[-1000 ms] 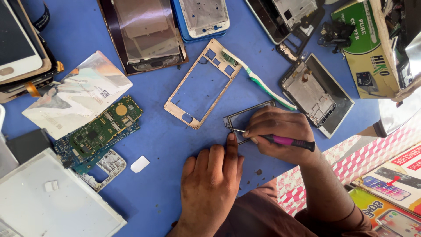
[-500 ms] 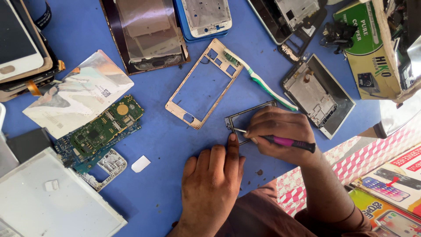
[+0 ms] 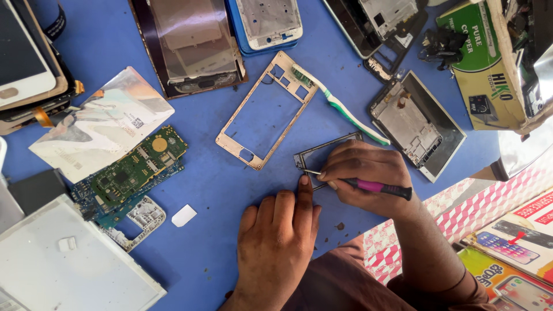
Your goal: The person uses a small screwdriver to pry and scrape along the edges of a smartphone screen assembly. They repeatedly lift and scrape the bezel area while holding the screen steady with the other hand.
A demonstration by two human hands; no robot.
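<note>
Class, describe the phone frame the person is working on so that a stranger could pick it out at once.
On the blue table, look just above the two hands. The dark frame lies under the right hand, whose pink-handled screwdriver touches its edge. Unlike the larger gold frame beside it, it is small, thin and dark grey.

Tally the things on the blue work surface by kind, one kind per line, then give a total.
Bare phone frames: 2, a gold rectangular one and a small dark one under the right hand
Green circuit boards: 1
White-and-green toothbrushes: 1
Pink-handled screwdrivers: 1
Open grey metal phone housings: 1
Total: 6
The left hand steadies the dark frame.
</note>
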